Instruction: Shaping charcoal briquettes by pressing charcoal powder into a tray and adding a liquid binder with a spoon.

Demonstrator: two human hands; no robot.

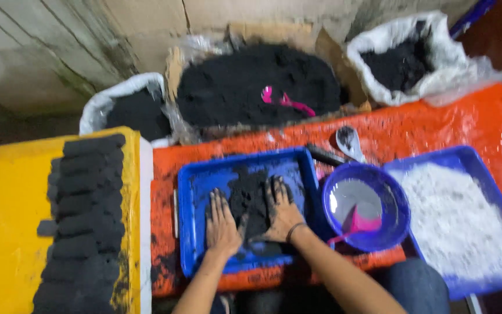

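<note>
A blue tray (pixel 201 180) lies on the orange-covered table and holds a mound of black powder (pixel 250 197). My left hand (pixel 221 224) rests flat in the tray, fingers apart, against the left side of the mound. Pressed on the mound's right side is my right hand (pixel 281 212), fingers spread and blackened, with a dark band on its wrist. Neither hand grips anything.
A blue bowl (pixel 393 224) with a pink scoop (pixel 355 225) sits right of the tray, a second blue tray of white powder (pixel 454 224) beyond it. Black formed blocks (pixel 85 221) lie on a yellow board at left. Bags and a box of black powder (pixel 257 81) stand behind.
</note>
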